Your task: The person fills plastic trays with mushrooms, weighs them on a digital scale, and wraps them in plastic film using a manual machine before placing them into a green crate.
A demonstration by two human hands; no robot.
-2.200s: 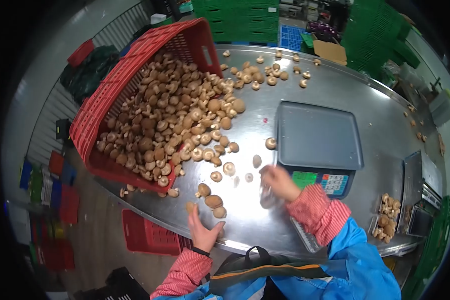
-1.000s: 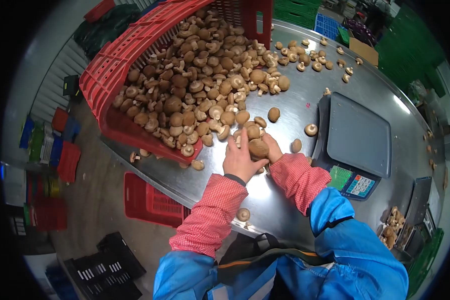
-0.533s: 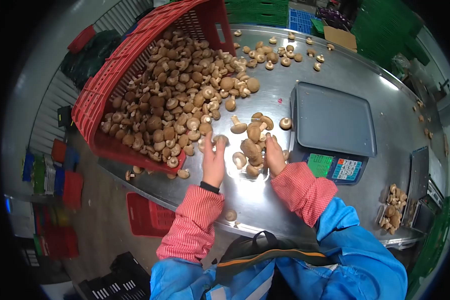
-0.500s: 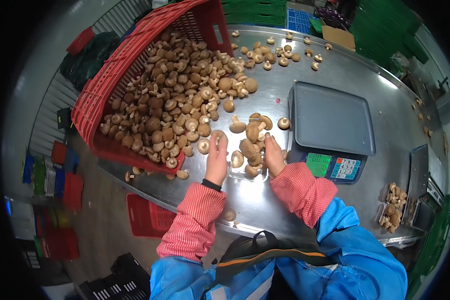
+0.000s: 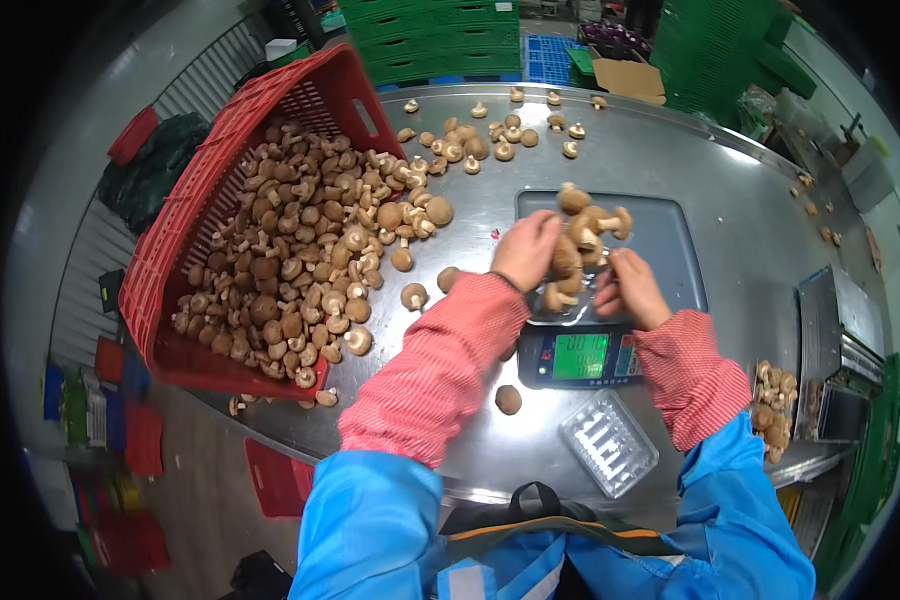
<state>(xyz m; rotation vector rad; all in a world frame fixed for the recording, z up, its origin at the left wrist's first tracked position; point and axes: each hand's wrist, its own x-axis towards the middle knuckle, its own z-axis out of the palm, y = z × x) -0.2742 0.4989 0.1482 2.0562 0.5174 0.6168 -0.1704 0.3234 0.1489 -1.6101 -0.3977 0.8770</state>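
Note:
My left hand [image 5: 528, 250] and my right hand [image 5: 632, 288] grip a see-through plastic punnet [image 5: 573, 313] from its two sides. Brown mushrooms [image 5: 568, 258] with pale stems are heaped in it, rising above the rim. Punnet and hands are over the grey platform [image 5: 660, 235] of a weighing scale, whose green display [image 5: 580, 356] is lit below them. Fingers of my left hand curl behind the heap; those of my right hand bend at the near right side. The punnet's base is mostly hidden by mushrooms and hands.
A tipped red crate [image 5: 232, 160] spills many mushrooms [image 5: 300, 240] onto the steel table [image 5: 470, 345] at left. Loose mushrooms [image 5: 470, 145] lie at the back. A second see-through punnet [image 5: 610, 445] lies near the front edge, and a filled one [image 5: 773, 410] stands at right.
Both hands have carried the mushroom-filled punnet from the tabletop rightwards over the scale. My view has swung right, and another see-through punnet now shows near the front edge.

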